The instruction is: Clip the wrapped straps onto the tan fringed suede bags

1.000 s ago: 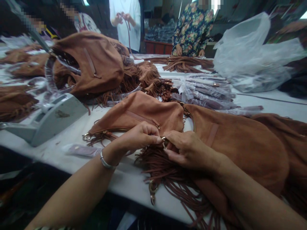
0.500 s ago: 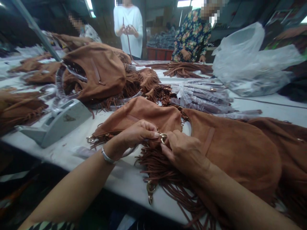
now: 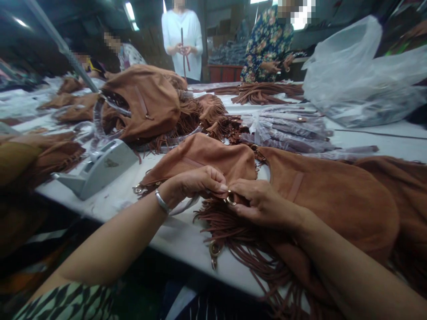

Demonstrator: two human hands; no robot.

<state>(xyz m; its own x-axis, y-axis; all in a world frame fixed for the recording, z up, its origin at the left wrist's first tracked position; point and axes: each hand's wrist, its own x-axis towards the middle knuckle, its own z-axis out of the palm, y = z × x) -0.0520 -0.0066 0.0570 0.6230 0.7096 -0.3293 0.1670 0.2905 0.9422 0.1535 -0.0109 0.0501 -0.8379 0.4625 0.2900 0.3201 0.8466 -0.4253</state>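
A gold metal ring clasp (image 3: 231, 198) sits between my two hands, over a brown suede handbag (image 3: 216, 153). My right hand (image 3: 262, 202) is closed on the clasp with thumb and fingers. From the other side my left hand (image 3: 200, 182) pinches, its fingertips touching near the clasp; what lies inside that pinch is hidden. Dark brown fringe (image 3: 220, 222) spreads below the hands. Lower down, a loose snap hook (image 3: 214, 253) rests on the white table (image 3: 187, 240). A second brown handbag (image 3: 340, 195) lies flat under and beyond my right forearm.
A grey tape dispenser (image 3: 100, 169) stands at left. Behind it is a larger brown bag (image 3: 150, 104). Plastic-wrapped straps (image 3: 283, 129), a pile of brown strips (image 3: 263, 92) and a clear plastic bag (image 3: 360, 75) lie farther back. Several people are across the table; one (image 3: 183, 40) handles a strap.
The whole view has shifted slightly right and up. My hands remain at the clasp, with the right hand's fingers more curled around it. Across the table, one person's hands have risen.
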